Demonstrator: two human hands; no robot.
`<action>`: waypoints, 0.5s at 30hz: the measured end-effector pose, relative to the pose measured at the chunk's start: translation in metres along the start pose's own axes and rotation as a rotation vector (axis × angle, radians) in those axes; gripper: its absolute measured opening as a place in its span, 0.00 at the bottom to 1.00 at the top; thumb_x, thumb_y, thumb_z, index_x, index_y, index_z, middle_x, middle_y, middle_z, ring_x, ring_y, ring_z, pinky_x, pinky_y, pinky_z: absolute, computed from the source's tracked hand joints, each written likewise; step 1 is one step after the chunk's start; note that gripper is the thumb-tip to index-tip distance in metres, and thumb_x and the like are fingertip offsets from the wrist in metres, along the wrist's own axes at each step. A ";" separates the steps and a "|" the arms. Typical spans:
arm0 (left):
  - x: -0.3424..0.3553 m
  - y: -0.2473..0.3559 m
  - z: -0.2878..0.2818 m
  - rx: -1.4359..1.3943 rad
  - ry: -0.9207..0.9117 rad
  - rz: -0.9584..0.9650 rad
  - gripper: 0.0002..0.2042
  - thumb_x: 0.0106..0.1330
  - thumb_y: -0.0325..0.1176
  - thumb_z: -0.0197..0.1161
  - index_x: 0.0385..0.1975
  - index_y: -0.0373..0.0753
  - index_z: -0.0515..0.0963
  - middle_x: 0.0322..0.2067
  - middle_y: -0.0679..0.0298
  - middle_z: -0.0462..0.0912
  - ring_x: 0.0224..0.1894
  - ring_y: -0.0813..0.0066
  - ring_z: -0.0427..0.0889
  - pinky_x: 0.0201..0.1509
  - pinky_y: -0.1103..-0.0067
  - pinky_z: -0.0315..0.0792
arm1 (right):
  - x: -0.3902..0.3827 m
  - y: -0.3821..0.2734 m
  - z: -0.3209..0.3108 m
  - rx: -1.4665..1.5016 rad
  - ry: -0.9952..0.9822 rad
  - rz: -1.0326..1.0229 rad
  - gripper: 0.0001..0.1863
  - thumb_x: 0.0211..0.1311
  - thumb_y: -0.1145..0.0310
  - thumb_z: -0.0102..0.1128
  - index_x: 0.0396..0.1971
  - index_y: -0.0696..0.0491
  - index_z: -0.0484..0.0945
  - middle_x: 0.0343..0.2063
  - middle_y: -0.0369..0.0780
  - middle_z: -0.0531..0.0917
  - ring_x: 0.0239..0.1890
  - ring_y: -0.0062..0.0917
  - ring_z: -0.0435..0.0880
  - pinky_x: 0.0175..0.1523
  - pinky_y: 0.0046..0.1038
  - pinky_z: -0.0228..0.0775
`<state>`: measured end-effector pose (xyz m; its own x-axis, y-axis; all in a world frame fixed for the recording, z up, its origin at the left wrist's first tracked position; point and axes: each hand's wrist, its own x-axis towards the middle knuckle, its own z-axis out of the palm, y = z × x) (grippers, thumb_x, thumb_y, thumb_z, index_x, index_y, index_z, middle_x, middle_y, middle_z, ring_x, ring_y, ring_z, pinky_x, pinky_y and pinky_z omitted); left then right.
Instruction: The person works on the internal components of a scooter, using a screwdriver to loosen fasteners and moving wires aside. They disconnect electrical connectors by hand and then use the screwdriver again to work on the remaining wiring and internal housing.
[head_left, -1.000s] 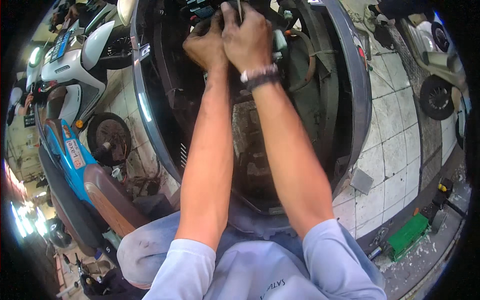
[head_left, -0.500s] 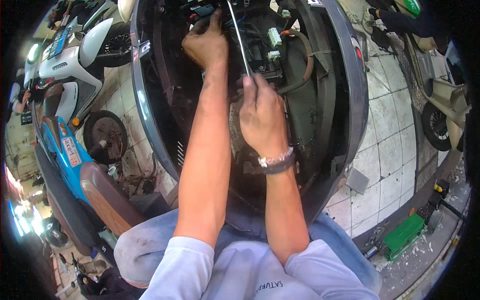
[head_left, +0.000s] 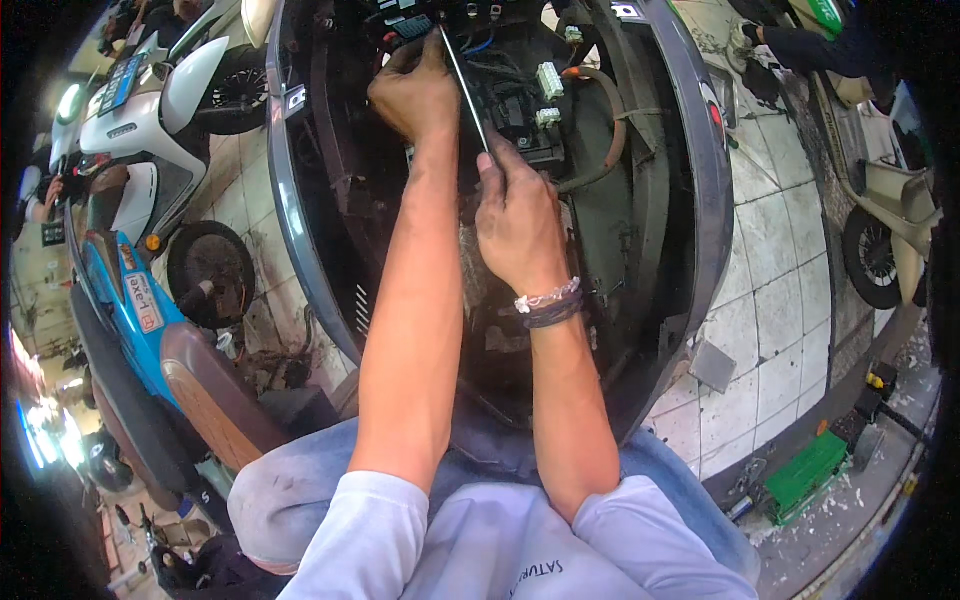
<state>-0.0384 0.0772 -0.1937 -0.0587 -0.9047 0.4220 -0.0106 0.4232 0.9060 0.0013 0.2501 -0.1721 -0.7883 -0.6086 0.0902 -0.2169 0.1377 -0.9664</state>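
My right hand (head_left: 525, 215) is closed around the near end of a screwdriver (head_left: 468, 95), with thumb and fingers along its long silver shaft. Its handle is hidden inside my palm. The shaft slants up and to the left into an open scooter body (head_left: 292, 215). Close to the shaft's far end, my left hand (head_left: 418, 98) has its fingers curled and its thumb pointing up. Whatever those fingers pinch is hidden. Dark wiring and small fuse-like parts (head_left: 410, 26) lie just beyond it. White connectors (head_left: 549, 80) and an orange-brown cable (head_left: 617, 110) sit to the right.
Grey side panels (head_left: 712, 150) enclose both forearms. At the left stand a white scooter (head_left: 150, 110) and a blue one (head_left: 135, 305) with a brown seat. A green object (head_left: 808, 475) lies at the lower right. Another person's leg (head_left: 815, 48) shows at the upper right.
The screwdriver's shaft has shifted left and its far end now lies beside my left thumb. My right hand has turned slightly with it. My left hand has stayed nearly in place.
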 end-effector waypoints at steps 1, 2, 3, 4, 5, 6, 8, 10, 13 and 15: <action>-0.001 0.002 0.000 0.019 -0.006 -0.008 0.13 0.61 0.36 0.75 0.35 0.30 0.89 0.30 0.53 0.91 0.31 0.68 0.88 0.42 0.72 0.77 | 0.000 -0.002 -0.002 -0.005 -0.015 0.046 0.19 0.76 0.70 0.49 0.59 0.61 0.77 0.49 0.61 0.83 0.55 0.55 0.82 0.58 0.40 0.73; -0.001 0.002 -0.001 0.039 -0.009 -0.014 0.13 0.61 0.36 0.75 0.35 0.30 0.89 0.30 0.53 0.91 0.31 0.68 0.88 0.42 0.72 0.77 | 0.000 -0.004 -0.003 -0.009 -0.031 0.091 0.19 0.76 0.70 0.49 0.59 0.61 0.77 0.48 0.61 0.83 0.54 0.55 0.82 0.57 0.41 0.74; 0.000 0.003 -0.001 0.040 -0.009 -0.013 0.13 0.61 0.36 0.75 0.35 0.30 0.89 0.30 0.53 0.91 0.31 0.68 0.88 0.42 0.72 0.77 | 0.000 -0.005 -0.004 -0.008 -0.032 0.091 0.19 0.76 0.70 0.49 0.59 0.61 0.77 0.48 0.61 0.83 0.54 0.55 0.82 0.57 0.41 0.74; 0.000 0.004 -0.001 0.044 -0.003 -0.002 0.13 0.60 0.36 0.75 0.35 0.30 0.89 0.30 0.53 0.91 0.31 0.69 0.87 0.41 0.73 0.76 | -0.001 -0.006 -0.006 0.005 -0.052 0.113 0.19 0.76 0.69 0.49 0.59 0.61 0.78 0.47 0.61 0.83 0.53 0.55 0.82 0.56 0.41 0.74; 0.000 0.005 -0.001 0.048 0.002 0.008 0.12 0.60 0.36 0.75 0.35 0.31 0.89 0.30 0.53 0.91 0.31 0.69 0.87 0.41 0.73 0.76 | -0.001 -0.006 -0.007 0.017 -0.070 0.135 0.19 0.76 0.69 0.49 0.59 0.61 0.78 0.46 0.61 0.83 0.52 0.55 0.82 0.55 0.42 0.74; 0.000 0.006 -0.001 0.048 0.001 0.008 0.12 0.60 0.36 0.75 0.35 0.31 0.89 0.30 0.53 0.91 0.31 0.69 0.87 0.41 0.73 0.76 | -0.001 -0.004 -0.006 0.017 -0.070 0.136 0.19 0.76 0.69 0.49 0.59 0.61 0.78 0.46 0.61 0.83 0.52 0.55 0.82 0.55 0.42 0.74; -0.002 0.008 -0.001 0.042 -0.007 -0.019 0.13 0.60 0.36 0.76 0.34 0.31 0.89 0.29 0.54 0.91 0.30 0.69 0.87 0.41 0.73 0.76 | -0.001 0.001 -0.004 -0.022 -0.013 0.066 0.19 0.76 0.68 0.49 0.59 0.61 0.78 0.45 0.60 0.84 0.50 0.56 0.83 0.54 0.42 0.74; -0.004 0.010 0.000 0.060 0.003 0.004 0.13 0.60 0.36 0.76 0.34 0.31 0.89 0.29 0.54 0.91 0.30 0.70 0.87 0.41 0.73 0.76 | -0.002 0.003 -0.004 -0.018 -0.007 0.058 0.19 0.76 0.67 0.49 0.58 0.62 0.78 0.45 0.60 0.84 0.50 0.56 0.83 0.54 0.42 0.75; -0.003 0.010 -0.001 0.070 0.005 0.013 0.13 0.60 0.36 0.76 0.34 0.31 0.89 0.28 0.54 0.91 0.30 0.70 0.86 0.41 0.73 0.76 | -0.005 0.001 -0.004 -0.016 -0.005 0.067 0.19 0.77 0.66 0.49 0.58 0.62 0.78 0.44 0.61 0.84 0.49 0.56 0.83 0.53 0.42 0.75; -0.002 0.006 -0.002 0.057 -0.005 -0.001 0.13 0.60 0.36 0.76 0.33 0.30 0.89 0.28 0.54 0.90 0.30 0.70 0.86 0.41 0.73 0.76 | -0.009 -0.003 -0.005 -0.021 -0.004 0.083 0.19 0.77 0.66 0.49 0.58 0.62 0.78 0.43 0.61 0.84 0.49 0.56 0.83 0.53 0.42 0.75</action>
<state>-0.0365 0.0811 -0.1892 -0.0640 -0.9051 0.4203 -0.0680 0.4241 0.9030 0.0063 0.2591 -0.1691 -0.8019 -0.5975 0.0089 -0.1627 0.2040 -0.9654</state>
